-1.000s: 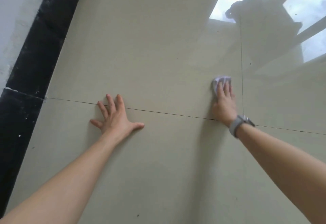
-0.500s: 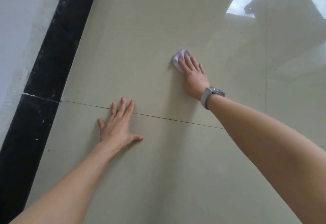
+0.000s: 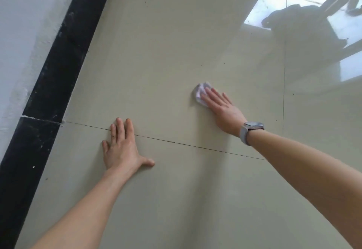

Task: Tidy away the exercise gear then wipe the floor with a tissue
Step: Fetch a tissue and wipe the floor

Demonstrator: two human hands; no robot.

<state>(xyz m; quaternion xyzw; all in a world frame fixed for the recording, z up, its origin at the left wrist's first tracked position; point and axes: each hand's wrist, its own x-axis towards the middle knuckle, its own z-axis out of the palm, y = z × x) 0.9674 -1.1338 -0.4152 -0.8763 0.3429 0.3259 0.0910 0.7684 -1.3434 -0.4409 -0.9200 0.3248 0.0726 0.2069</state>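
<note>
Tissue (image 3: 200,92): small white wad, crumpled, w/ faint lilac tint; lies flat on floor (image 3: 166,56), pressed down under the fingertips of the right hand (image 3: 225,109), approx. half of it showing beyond them on the far-left side. Floor: large glossy beige tiles, thin dark grout lines; a few tiny dark specks scattered over it; bright window reflection at upper right. Tissue sits on the tile beyond the horizontal grout line, well apart from the black skirting at left.
</note>
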